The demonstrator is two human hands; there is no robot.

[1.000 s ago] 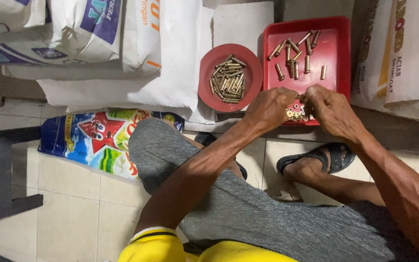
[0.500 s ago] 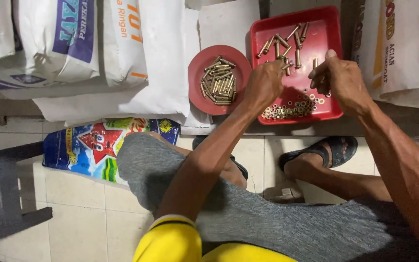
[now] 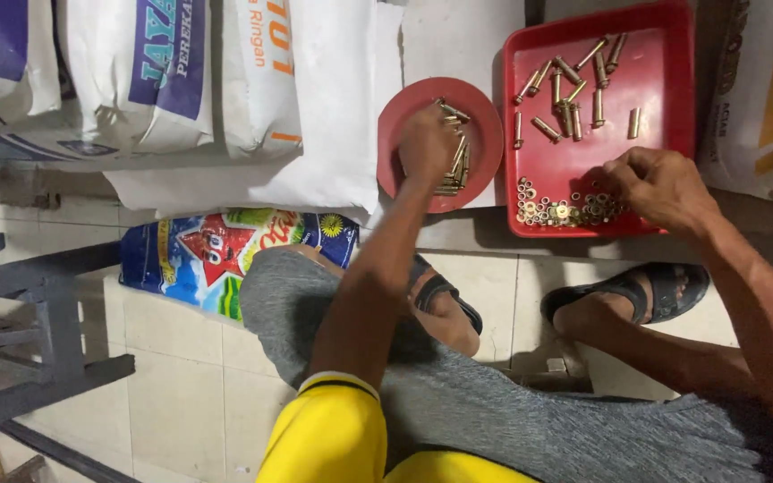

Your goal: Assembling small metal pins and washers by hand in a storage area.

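My left hand reaches into a round red dish of brass bolts, fingers closed among them. Over the lower right corner of a square red tray, my right hand has its fingers curled down onto a heap of small brass nuts. Several assembled bolts lie scattered in the tray's upper half. Whether either hand has pinched a piece is hidden by the fingers.
White sacks lie stacked at the left and top, more sacks at the right. A colourful bag lies on the tiled floor beside my knee. A dark metal stool frame stands at the left. My sandalled feet rest below the tray.
My hands, together over the tray before, have parted. The left moved left into the round dish; the right dropped onto the nuts. The view has tilted slightly.
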